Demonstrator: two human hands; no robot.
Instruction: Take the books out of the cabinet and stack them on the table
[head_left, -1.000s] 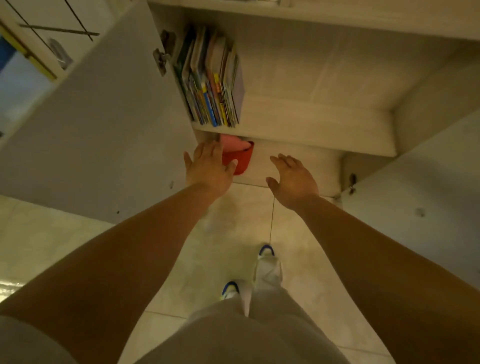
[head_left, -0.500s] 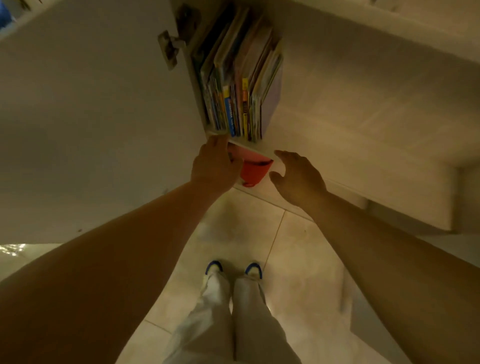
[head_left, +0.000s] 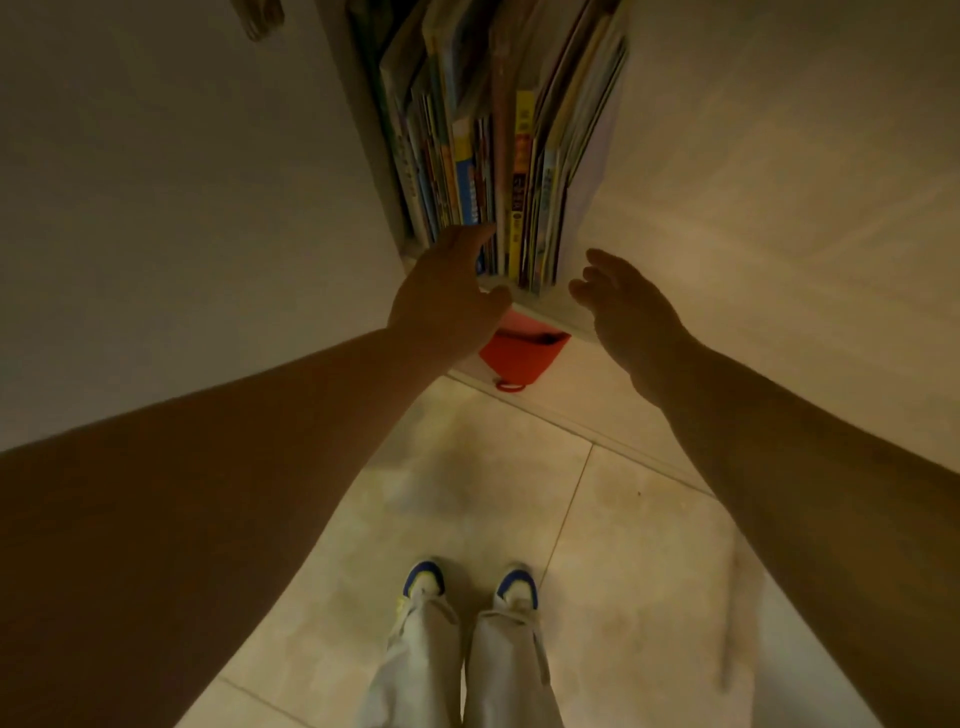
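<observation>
Neither hand holds anything yet. Spread wide, the left hand has its fingertips against the lower spines of the row of thin, colourful upright books, thumb out beside the shelf lip; the right hand hovers with relaxed, parted fingers just beside the row's outer end, at about three o'clock of it, and whether it touches the pale outermost cover I cannot tell.

Compared with a second ago, both hands have risen from below the shelf edge to spine level, and the head has come much closer, so the books now fill twelve o'clock of the view. I take that as the reach ending and the grasp about to begin: no book has left the white cabinet shelf, and the table is out of sight, so the task is at its very start.

Packed against the cabinet's side wall at their eleven o'clock, the books lean together, and thin volumes like these may fan or slide if only a few are pinched. Below the shelf at six o'clock sits a red soft container with a small loop, partly hidden by the left hand. The open white cabinet door fills nine o'clock. Blue-tipped pale shoes stand on the beige tiled floor.
</observation>
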